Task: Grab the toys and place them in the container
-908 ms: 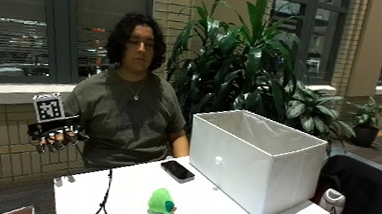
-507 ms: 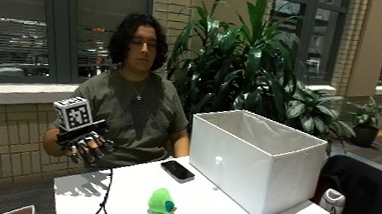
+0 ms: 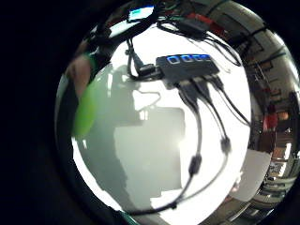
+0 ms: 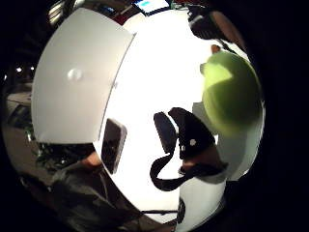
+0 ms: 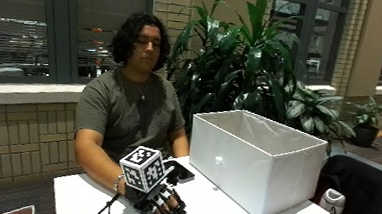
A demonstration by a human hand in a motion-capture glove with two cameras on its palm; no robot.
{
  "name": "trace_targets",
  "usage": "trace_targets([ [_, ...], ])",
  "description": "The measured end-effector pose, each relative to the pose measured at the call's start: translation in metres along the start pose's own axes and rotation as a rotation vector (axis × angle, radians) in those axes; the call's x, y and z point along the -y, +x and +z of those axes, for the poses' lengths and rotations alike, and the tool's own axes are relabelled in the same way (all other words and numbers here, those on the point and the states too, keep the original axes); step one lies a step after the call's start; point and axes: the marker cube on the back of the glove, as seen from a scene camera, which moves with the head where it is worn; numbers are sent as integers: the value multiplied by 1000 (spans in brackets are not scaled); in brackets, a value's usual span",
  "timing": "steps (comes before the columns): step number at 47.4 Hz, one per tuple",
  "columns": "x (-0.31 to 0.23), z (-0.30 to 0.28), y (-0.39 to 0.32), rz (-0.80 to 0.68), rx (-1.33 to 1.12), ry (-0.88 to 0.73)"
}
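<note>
My gloved right hand (image 5: 162, 204) hangs low over the white table (image 5: 79, 195), in front of the seated person, with its fingers spread and pointing down. In the outside view the hand covers the green toy. The toy (image 4: 231, 92) shows as a rounded green shape close to the palm in the thumb side view and lies on the table beside a black-gloved finger (image 4: 193, 137). It also appears as a green toy (image 3: 86, 112) at the edge of the little finger side view. I see no finger curled round it. The white container (image 5: 254, 161) stands open-topped to the right of the hand.
A black phone (image 5: 179, 171) lies on the table between the hand and the container, and the phone (image 4: 113, 145) also shows beside the container wall (image 4: 77, 77). A black USB hub (image 3: 187, 65) with several cables lies on the table. A dark chair (image 5: 366, 193) stands at the right.
The hand has come down from chest height at the person's side to just above the table, over the green toy, which it now hides in the outside view.
</note>
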Motion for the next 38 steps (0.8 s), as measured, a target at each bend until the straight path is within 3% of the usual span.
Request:
trace_targets([
  [7, 19, -10, -17, -53, -6, 250],
  [15, 31, -97, -102, -276, 86, 363],
  [23, 51, -204, -238, -618, 286, 341],
  [30, 89, -219, -324, -608, 32, 386],
  [34, 91, -208, -369, -640, 133, 260],
  [38, 96, -196, -370, -632, 115, 202],
])
